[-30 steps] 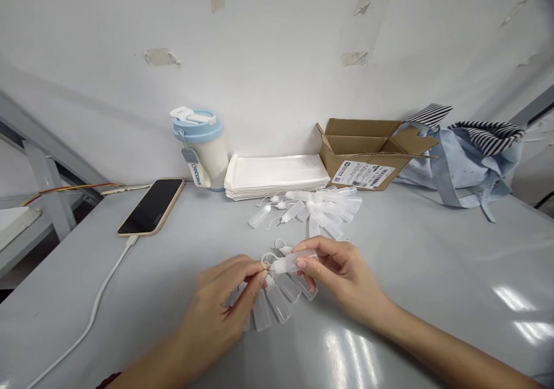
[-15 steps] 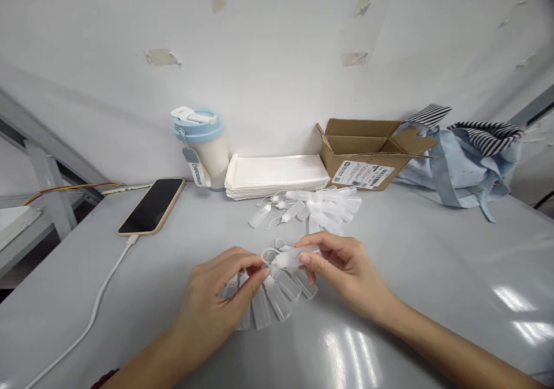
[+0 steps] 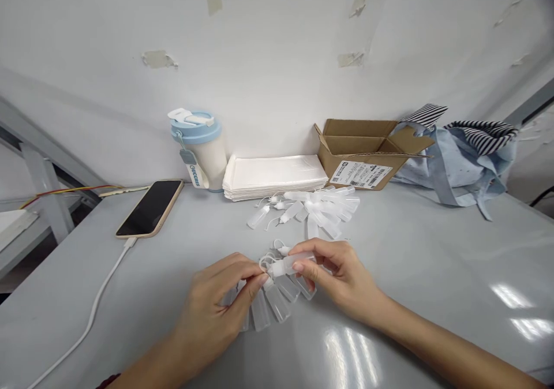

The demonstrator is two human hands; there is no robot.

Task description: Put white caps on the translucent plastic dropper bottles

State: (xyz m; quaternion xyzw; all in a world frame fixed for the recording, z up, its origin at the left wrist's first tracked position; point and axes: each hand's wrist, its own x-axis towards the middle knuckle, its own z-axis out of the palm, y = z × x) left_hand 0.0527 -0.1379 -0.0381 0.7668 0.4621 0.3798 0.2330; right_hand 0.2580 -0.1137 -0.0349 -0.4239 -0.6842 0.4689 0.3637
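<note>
Between the fingers of my right hand (image 3: 335, 270) lies a small translucent dropper bottle (image 3: 294, 263), held nearly level with its nozzle pointing left. My left hand (image 3: 227, 291) pinches at the nozzle end, where the bottle's tethered cap (image 3: 263, 269) is mostly covered by the fingertips. A thin white strap loops up from the bottle neck towards that pinch. I cannot tell whether the cap sits on the nozzle. Below both hands, several similar bottles (image 3: 277, 302) lie fanned out on the grey table (image 3: 277, 360), some partly hidden by my left hand.
Farther back is a loose pile of dropper bottles (image 3: 326, 207). Behind it stand a stack of white trays (image 3: 277, 172), an open cardboard box (image 3: 359, 164) and a blue-lidded cup (image 3: 203, 152). A phone (image 3: 149, 209) with a white cable lies left; a blue cloth bag (image 3: 459, 164) is right.
My right hand has brought the bottle slightly left and down, so its nozzle is closer to my left fingertips. My left hand keeps its pinch. The whole view has shifted a little.
</note>
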